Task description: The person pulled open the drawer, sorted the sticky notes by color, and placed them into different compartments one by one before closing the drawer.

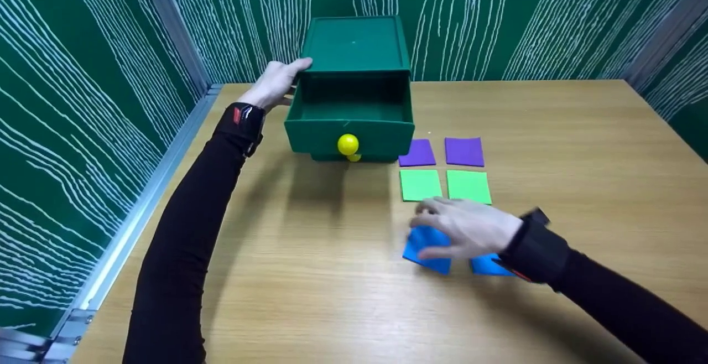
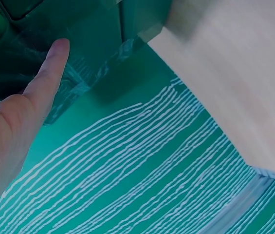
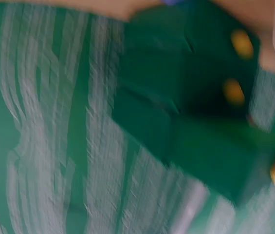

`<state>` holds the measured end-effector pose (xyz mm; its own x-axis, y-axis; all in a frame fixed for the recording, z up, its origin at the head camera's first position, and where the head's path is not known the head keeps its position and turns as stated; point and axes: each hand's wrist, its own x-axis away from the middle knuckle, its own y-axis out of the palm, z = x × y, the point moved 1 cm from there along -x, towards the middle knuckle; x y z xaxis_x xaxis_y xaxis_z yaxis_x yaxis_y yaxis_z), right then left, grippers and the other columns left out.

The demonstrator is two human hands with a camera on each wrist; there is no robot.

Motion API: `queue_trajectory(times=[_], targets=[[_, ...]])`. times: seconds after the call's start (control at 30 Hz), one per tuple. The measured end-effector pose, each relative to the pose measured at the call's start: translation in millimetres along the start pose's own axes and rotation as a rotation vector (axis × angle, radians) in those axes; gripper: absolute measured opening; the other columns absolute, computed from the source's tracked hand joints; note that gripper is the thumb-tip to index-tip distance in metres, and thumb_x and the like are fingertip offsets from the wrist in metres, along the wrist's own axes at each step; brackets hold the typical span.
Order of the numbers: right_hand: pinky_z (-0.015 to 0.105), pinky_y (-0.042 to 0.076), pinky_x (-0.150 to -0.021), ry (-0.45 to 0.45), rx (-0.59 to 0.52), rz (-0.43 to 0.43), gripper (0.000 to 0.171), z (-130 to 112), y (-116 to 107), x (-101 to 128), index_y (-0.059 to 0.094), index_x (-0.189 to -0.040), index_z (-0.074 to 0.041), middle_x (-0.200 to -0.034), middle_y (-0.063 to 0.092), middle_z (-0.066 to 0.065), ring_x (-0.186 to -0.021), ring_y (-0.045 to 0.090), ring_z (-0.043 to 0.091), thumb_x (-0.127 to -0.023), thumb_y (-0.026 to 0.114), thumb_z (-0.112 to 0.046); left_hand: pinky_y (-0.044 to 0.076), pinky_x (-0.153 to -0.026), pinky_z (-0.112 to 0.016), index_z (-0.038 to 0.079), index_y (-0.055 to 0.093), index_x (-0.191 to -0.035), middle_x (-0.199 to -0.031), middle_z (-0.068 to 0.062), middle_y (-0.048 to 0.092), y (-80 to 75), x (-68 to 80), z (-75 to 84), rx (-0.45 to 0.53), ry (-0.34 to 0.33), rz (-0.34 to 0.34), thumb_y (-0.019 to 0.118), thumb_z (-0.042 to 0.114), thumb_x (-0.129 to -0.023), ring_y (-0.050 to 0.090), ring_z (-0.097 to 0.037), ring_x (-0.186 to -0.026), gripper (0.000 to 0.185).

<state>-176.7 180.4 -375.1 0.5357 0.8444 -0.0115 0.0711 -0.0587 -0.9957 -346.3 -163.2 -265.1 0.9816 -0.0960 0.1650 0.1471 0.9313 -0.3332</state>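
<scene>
A green drawer box stands at the back of the table, its top drawer pulled out by a yellow knob's side. My left hand rests against the box's left side, thumb at the upper edge. In the left wrist view a straight finger touches the box wall. My right hand, blurred, pinches a tilted blue square between thumb and fingers. Under that wrist lies a second blue square, partly hidden. The right wrist view is blurred and shows the box front with yellow knobs.
Two light green squares lie just beyond my right hand. Behind them are two purple squares, the left one partly covered by the drawer. Green walls with white wavy lines and metal frame edges border the wooden table.
</scene>
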Motion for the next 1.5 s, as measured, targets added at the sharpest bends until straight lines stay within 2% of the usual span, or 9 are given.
queue_trajectory(times=[0.13, 0.23, 0.47, 0.63, 0.77, 0.93, 1.13, 1.33, 1.5], targets=[[0.052, 0.056, -0.095, 0.080, -0.035, -0.037, 0.072, 12.6, 26.2, 24.5, 0.059, -0.139, -0.014, -0.138, 0.057, 0.016, -0.124, 0.057, 0.034, -0.087, 0.066, -0.063, 0.048, -0.110, -0.044, 0.012, 0.061, -0.102, -0.113, -0.004, 0.057, 7.0, -1.3, -0.3, -0.026, 0.003, -0.014, 0.049, 0.051, -0.101, 0.058, -0.022, -0.115, 0.040], [0.055, 0.055, -0.095, 0.083, -0.053, -0.042, 0.069, 13.1, 32.1, 33.6, 0.059, -0.139, -0.016, -0.141, 0.056, 0.018, -0.127, 0.054, 0.038, -0.086, 0.071, -0.057, 0.047, -0.111, -0.046, 0.011, 0.062, -0.103, -0.115, -0.005, 0.059, 11.4, -2.5, -1.1, -0.025, 0.015, -0.025, 0.048, 0.050, -0.101, 0.058, -0.023, -0.116, 0.041], [0.046, 0.058, -0.093, 0.030, -0.003, -0.056, 0.065, 8.8, 26.7, 31.5, 0.062, -0.125, -0.016, -0.131, 0.059, 0.012, -0.115, 0.058, 0.029, -0.069, 0.085, -0.038, 0.052, -0.105, -0.044, 0.011, 0.060, -0.093, -0.103, -0.002, 0.060, 17.6, -4.7, -5.8, 0.013, 0.021, 0.003, 0.052, 0.050, -0.099, 0.061, -0.018, -0.103, 0.040], [0.041, 0.059, -0.091, -0.016, 0.015, -0.023, 0.065, 8.9, 15.3, 30.4, 0.059, -0.119, -0.013, -0.126, 0.059, 0.009, -0.111, 0.059, 0.024, -0.064, 0.086, -0.037, 0.052, -0.105, -0.045, 0.013, 0.062, -0.094, -0.104, -0.001, 0.060, 22.2, -4.3, -7.8, 0.019, 0.019, 0.006, 0.052, 0.051, -0.099, 0.060, -0.024, -0.113, 0.040], [0.040, 0.060, -0.088, -0.059, 0.013, 0.023, 0.063, 10.2, 0.8, 29.8, 0.059, -0.116, -0.013, -0.125, 0.060, 0.008, -0.109, 0.058, 0.023, -0.064, 0.087, -0.034, 0.051, -0.106, -0.045, 0.009, 0.064, -0.104, -0.117, -0.005, 0.061, 25.5, -6.1, -6.1, 0.016, 0.018, 0.005, 0.051, 0.052, -0.099, 0.059, -0.025, -0.119, 0.044], [0.041, 0.061, -0.087, -0.043, -0.020, 0.041, 0.063, 7.8, -33.5, 28.2, 0.057, -0.119, -0.014, -0.128, 0.059, 0.009, -0.113, 0.059, 0.025, -0.066, 0.088, -0.030, 0.051, -0.106, -0.045, 0.007, 0.064, -0.114, -0.126, -0.009, 0.060, 26.7, -7.7, -6.2, 0.000, 0.026, 0.005, 0.050, 0.053, -0.099, 0.058, -0.025, -0.121, 0.050], [0.038, 0.062, -0.081, -0.062, 0.021, 0.179, 0.066, 1.8, -109.5, 13.5, 0.058, -0.118, -0.010, -0.124, 0.060, 0.007, -0.108, 0.058, 0.021, -0.061, 0.088, -0.021, 0.051, -0.106, -0.042, 0.013, 0.065, -0.103, -0.120, -0.007, 0.061, 25.0, -6.9, -7.5, -0.008, 0.025, 0.002, 0.049, 0.052, -0.100, 0.059, -0.024, -0.119, 0.043], [0.042, 0.058, -0.082, -0.064, 0.041, 0.249, 0.060, 11.1, -179.3, -28.7, 0.056, -0.118, -0.004, -0.117, 0.059, 0.010, -0.104, 0.054, 0.023, -0.067, 0.086, -0.016, 0.051, -0.105, -0.038, 0.017, 0.059, -0.090, -0.104, 0.001, 0.058, 21.7, -5.9, -4.6, 0.021, 0.012, 0.024, 0.051, 0.052, -0.099, 0.059, -0.017, -0.106, 0.037], [0.049, 0.056, -0.091, 0.019, 0.019, 0.208, 0.060, 19.1, -198.3, -74.8, 0.053, -0.122, -0.004, -0.124, 0.056, 0.015, -0.112, 0.050, 0.029, -0.074, 0.083, -0.025, 0.053, -0.104, -0.036, 0.017, 0.057, -0.084, -0.097, 0.002, 0.057, 23.6, -6.4, -2.6, 0.059, 0.001, 0.047, 0.053, 0.049, -0.098, 0.059, -0.014, -0.098, 0.036]])
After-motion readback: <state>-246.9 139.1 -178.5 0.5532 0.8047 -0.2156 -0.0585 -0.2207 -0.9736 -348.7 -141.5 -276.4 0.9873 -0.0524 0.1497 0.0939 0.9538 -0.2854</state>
